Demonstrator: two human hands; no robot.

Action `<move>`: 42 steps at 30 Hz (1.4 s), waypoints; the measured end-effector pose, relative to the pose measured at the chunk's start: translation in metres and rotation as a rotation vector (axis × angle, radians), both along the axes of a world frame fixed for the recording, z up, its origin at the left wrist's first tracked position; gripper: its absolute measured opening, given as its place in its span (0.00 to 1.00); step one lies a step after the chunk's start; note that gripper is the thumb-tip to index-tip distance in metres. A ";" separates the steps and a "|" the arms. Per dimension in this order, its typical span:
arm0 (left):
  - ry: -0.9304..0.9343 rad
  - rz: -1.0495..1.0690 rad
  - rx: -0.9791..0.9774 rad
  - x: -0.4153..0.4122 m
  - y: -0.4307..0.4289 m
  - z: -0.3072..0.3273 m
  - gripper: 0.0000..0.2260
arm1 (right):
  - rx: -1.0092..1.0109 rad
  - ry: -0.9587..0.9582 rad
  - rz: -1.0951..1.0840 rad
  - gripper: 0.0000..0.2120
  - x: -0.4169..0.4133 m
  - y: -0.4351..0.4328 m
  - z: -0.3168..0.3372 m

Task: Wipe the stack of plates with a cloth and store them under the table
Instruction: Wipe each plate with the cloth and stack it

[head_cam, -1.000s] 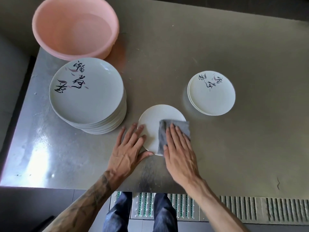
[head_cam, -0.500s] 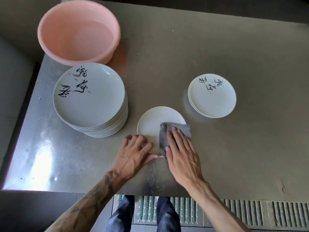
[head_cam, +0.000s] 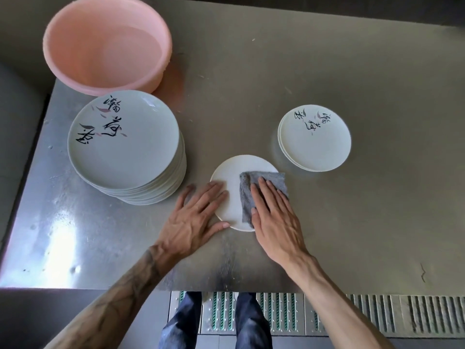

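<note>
Sitting far left on metal counter (head_cam: 377, 222): pink basin (head_cam: 105, 44) at back corner, tall stack of plates (head_cam: 125, 144) w/ brush lettering just in front, touching or nearly touching basin. Resting flat beside stack, left hand (head_cam: 193, 217) w/ grip open, fingertips on left edge of plain white plate (head_cam: 232, 195) lying apart near front-center of counter. Covering right half of that plate, grey cloth (head_cam: 254, 187), pressed down by right hand (head_cam: 274, 220), palm flat, fingers spread, not closed around anything. Farther right and back, short stack of smaller plates (head_cam: 314, 138), well apart from hands.
</note>
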State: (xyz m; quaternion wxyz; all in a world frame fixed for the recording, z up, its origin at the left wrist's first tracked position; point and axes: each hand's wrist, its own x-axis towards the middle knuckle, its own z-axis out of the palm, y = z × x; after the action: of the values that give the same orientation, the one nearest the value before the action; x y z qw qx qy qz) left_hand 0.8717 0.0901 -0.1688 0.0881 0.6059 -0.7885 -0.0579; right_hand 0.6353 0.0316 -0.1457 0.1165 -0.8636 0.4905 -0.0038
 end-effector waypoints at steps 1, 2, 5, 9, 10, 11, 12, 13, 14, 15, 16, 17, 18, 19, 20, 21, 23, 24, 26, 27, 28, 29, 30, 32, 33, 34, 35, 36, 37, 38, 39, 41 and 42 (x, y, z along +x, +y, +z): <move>-0.020 0.002 0.008 0.002 -0.003 0.000 0.31 | -0.007 0.002 -0.018 0.26 -0.003 -0.002 0.001; -0.027 0.006 0.016 0.000 -0.004 0.000 0.31 | -0.013 -0.003 -0.055 0.26 -0.003 0.002 0.002; 0.022 0.061 0.004 -0.014 0.004 0.000 0.31 | 0.001 -0.029 -0.105 0.26 0.009 0.040 0.001; 0.049 0.116 -0.046 -0.023 0.016 -0.001 0.28 | 0.045 -0.052 0.027 0.25 0.012 0.039 0.004; 0.055 0.107 -0.053 -0.018 0.015 -0.001 0.27 | 0.044 -0.020 0.031 0.25 0.007 0.028 0.007; 0.058 0.092 -0.049 -0.013 0.013 0.000 0.25 | 0.033 0.003 0.027 0.25 0.001 0.019 0.008; 0.059 0.079 -0.037 -0.006 0.009 0.001 0.23 | 0.022 0.011 0.012 0.25 -0.004 0.012 0.009; 0.060 0.071 -0.021 -0.002 0.007 0.002 0.21 | 0.015 0.014 -0.012 0.25 -0.008 0.011 0.009; 0.061 0.065 -0.006 0.000 0.006 0.002 0.20 | 0.014 0.014 -0.045 0.25 -0.010 0.014 0.009; 0.063 0.066 0.007 -0.002 0.007 0.001 0.21 | 0.012 0.003 -0.076 0.25 -0.008 0.021 0.008; 0.066 0.081 0.012 -0.007 0.010 0.001 0.21 | 0.012 -0.013 -0.088 0.25 -0.004 0.028 0.006; 0.068 0.103 0.010 -0.012 0.014 0.001 0.21 | 0.018 -0.034 -0.072 0.25 0.002 0.033 0.005; 0.071 0.121 0.003 -0.018 0.018 0.001 0.21 | 0.037 -0.054 -0.033 0.25 0.008 0.036 0.005; 0.074 0.128 -0.011 -0.021 0.022 0.001 0.21 | 0.052 -0.064 0.012 0.25 0.011 0.036 0.005; 0.075 0.120 -0.030 -0.020 0.023 0.001 0.21 | 0.058 -0.063 0.039 0.25 0.012 0.033 0.006; 0.075 0.103 -0.042 -0.016 0.022 0.002 0.21 | 0.058 -0.049 0.043 0.25 0.011 0.027 0.007; 0.085 0.057 -0.039 -0.006 0.015 0.003 0.20 | 0.049 -0.010 -0.017 0.25 0.004 0.019 0.009; 0.102 0.041 -0.029 -0.003 0.011 0.004 0.19 | 0.038 -0.008 -0.065 0.25 -0.001 0.021 0.010; 0.150 0.022 -0.019 -0.003 0.005 0.002 0.19 | 0.020 -0.040 -0.104 0.25 -0.004 0.034 0.009; 0.185 0.019 -0.025 -0.005 0.005 0.001 0.20 | 0.023 -0.063 -0.077 0.25 -0.002 0.043 0.008; 0.228 0.019 -0.035 -0.006 0.006 0.000 0.20 | 0.035 -0.090 -0.029 0.25 0.003 0.051 0.007; 0.277 0.027 -0.037 -0.007 0.008 -0.002 0.21 | 0.050 -0.115 0.027 0.24 0.009 0.055 0.005; 0.327 0.038 -0.031 -0.007 0.009 -0.003 0.21 | 0.059 -0.131 0.070 0.24 0.015 0.052 0.005; 0.394 0.059 -0.018 -0.005 0.011 -0.004 0.23 | 0.074 -0.115 0.088 0.23 0.027 0.034 0.006; 0.402 0.064 -0.019 -0.005 0.012 -0.004 0.23 | 0.081 -0.090 0.069 0.24 0.029 0.024 0.007; 0.398 0.061 -0.030 -0.005 0.013 -0.003 0.22 | 0.086 -0.067 0.032 0.24 0.030 0.015 0.007; 0.388 0.054 -0.046 -0.005 0.014 -0.003 0.20 | 0.091 -0.053 -0.021 0.25 0.028 0.011 0.008; 0.375 0.047 -0.067 -0.006 0.014 -0.004 0.19 | 0.089 -0.048 -0.072 0.25 0.025 0.013 0.008; 0.361 0.049 -0.083 -0.006 0.015 -0.005 0.18 | 0.081 -0.046 -0.093 0.25 0.022 0.020 0.008; 0.354 0.056 -0.087 -0.006 0.016 -0.006 0.18 | 0.075 -0.045 -0.078 0.25 0.019 0.028 0.007; 0.354 0.063 -0.077 -0.006 0.017 -0.007 0.18 | 0.077 -0.055 -0.035 0.25 0.018 0.037 0.007; 0.363 0.070 -0.043 -0.006 0.018 -0.007 0.19 | 0.087 -0.099 0.077 0.24 0.018 0.038 0.006; 0.371 0.076 -0.031 -0.006 0.018 -0.007 0.19 | 0.082 -0.120 0.121 0.23 0.021 0.030 0.005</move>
State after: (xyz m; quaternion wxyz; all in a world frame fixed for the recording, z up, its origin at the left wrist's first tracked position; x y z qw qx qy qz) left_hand 0.8654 0.1086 -0.1761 0.2436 0.6128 -0.7360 -0.1531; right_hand 0.6563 0.0614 -0.1405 0.1807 -0.8846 0.4291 -0.0284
